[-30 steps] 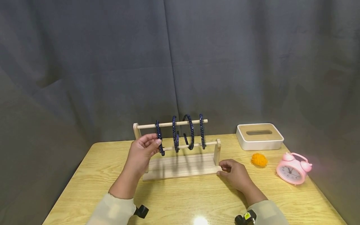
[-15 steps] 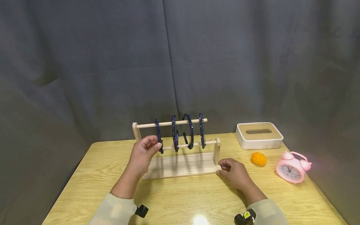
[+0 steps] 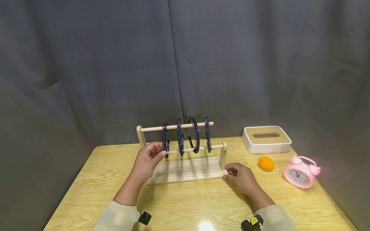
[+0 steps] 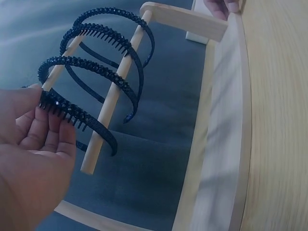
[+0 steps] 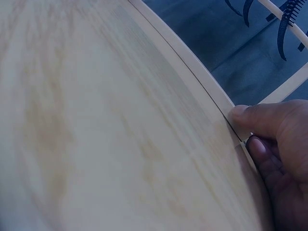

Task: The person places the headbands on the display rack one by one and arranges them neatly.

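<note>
A wooden rack (image 3: 202, 173) with two rods stands on the table, carrying several dark blue, beaded headbands with comb teeth. My left hand (image 3: 146, 162) pinches the leftmost headband (image 3: 164, 134) near its lower front, thumb on the beaded face. That headband hangs nearly upright across both rods. In the left wrist view, the same headband (image 4: 103, 132) sits by the free end of one rod, its teeth toward my fingers. To its right hang the other headbands (image 3: 197, 134), spaced apart. My right hand (image 3: 242, 180) grips the right front corner of the rack's base, thumb along the front edge.
Right of the rack, a white tissue box (image 3: 267, 149) with a wooden lid stands at the back. In front of it lie an orange yarn-like bundle (image 3: 266, 163) and a pink alarm clock (image 3: 300, 173). A grey curtain (image 3: 185, 64) hangs behind the table (image 3: 188, 205).
My left hand has moved slightly down, and the leftmost headband has swung from a tilt to nearly upright, its top shifting a little right. My right hand stays at the base corner.
</note>
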`<state>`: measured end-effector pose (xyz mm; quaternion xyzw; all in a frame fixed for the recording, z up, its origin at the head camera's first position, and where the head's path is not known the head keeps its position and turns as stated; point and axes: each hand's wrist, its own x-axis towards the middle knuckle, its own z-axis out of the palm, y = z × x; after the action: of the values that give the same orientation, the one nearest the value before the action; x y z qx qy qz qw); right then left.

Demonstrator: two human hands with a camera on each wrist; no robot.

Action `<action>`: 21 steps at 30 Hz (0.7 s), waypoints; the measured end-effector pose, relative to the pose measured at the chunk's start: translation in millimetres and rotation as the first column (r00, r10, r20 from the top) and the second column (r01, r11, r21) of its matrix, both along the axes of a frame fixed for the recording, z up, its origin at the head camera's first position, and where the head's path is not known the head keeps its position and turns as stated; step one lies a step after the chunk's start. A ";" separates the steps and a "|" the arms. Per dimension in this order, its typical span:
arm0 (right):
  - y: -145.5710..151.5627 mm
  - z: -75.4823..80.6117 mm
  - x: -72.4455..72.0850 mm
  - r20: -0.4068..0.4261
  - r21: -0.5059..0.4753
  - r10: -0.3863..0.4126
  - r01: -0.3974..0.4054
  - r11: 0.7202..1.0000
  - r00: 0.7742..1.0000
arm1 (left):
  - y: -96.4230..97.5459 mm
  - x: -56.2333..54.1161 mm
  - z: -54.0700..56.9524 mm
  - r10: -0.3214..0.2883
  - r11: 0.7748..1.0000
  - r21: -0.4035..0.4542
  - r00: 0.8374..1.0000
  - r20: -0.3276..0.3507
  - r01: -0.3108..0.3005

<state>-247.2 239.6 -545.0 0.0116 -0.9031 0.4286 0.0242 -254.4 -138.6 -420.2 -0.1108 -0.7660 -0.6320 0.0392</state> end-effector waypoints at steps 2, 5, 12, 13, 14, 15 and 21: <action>0.0 0.3 0.5 0.000 0.003 -0.005 0.005 1.000 1.000 | 0.6 -0.7 -1.0 0.007 1.000 -0.001 1.000 -0.009 -0.007; -0.8 0.8 0.4 -0.002 0.004 -0.002 0.002 1.000 1.000 | 0.7 -0.9 -2.1 0.023 1.000 -0.007 1.000 -0.018 -0.023; -2.3 -0.5 -0.6 -0.006 -0.004 0.011 -0.011 1.000 1.000 | -3.3 3.1 -3.3 0.055 0.997 -0.049 0.998 -0.016 -0.056; -2.0 -1.2 -0.8 -0.006 -0.005 0.009 -0.009 1.000 1.000 | -4.1 4.3 -3.2 0.063 0.996 -0.055 0.998 -0.016 -0.064; -1.7 -1.6 -0.8 -0.007 -0.009 0.009 -0.009 1.000 1.000 | -5.2 5.8 -3.2 0.076 0.995 -0.061 0.997 -0.015 -0.077; -1.5 -2.0 -1.0 -0.011 -0.010 0.011 -0.011 1.000 1.000 | -6.2 7.9 -3.1 0.091 0.993 -0.068 0.996 -0.015 -0.092; 0.8 -4.2 -0.8 -0.005 -0.008 0.011 -0.011 1.000 1.000 | -17.8 20.1 -13.5 0.232 0.951 -0.182 0.965 -0.119 -0.251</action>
<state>-248.1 240.4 -549.2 0.0178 -0.9012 0.4323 0.0243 -234.3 -156.4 -433.7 -0.0496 -0.8293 -0.5382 0.1419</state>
